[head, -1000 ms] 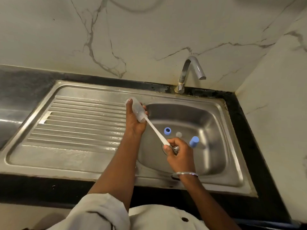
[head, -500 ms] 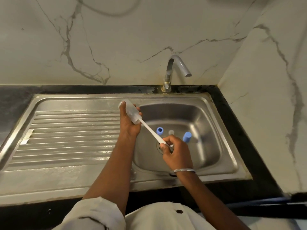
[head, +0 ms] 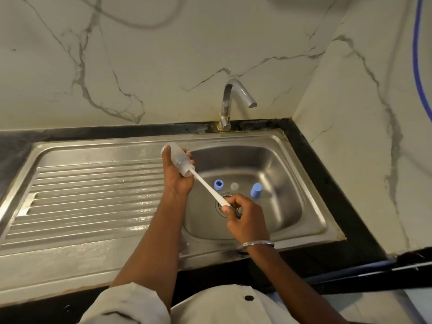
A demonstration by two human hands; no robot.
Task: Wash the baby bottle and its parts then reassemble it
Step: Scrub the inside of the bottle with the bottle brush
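The ribbed steel draining board (head: 93, 195) on the left offers open room; in the steel sink basin (head: 292, 183) a small blue ring (head: 218, 184), a clear teat (head: 234, 186) and a blue cylindrical cap (head: 256, 190) stand in a row behind the drain; the left hand (head: 178, 176) gripping the clear plastic bottle (head: 180, 160) and the right hand (head: 245, 213) pinching the long white brush handle (head: 208, 188) bar the basin's front-left; the curved chrome tap (head: 228, 106) overhangs the back rim; the basin's right side lies open.

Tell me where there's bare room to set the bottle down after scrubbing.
The ribbed steel drainboard, left of the basin, is bare throughout. Basin floor right of the blue cylindrical cap is also free. Crowded: around the drain, where the blue ring, translucent teat, cap and right hand cluster.
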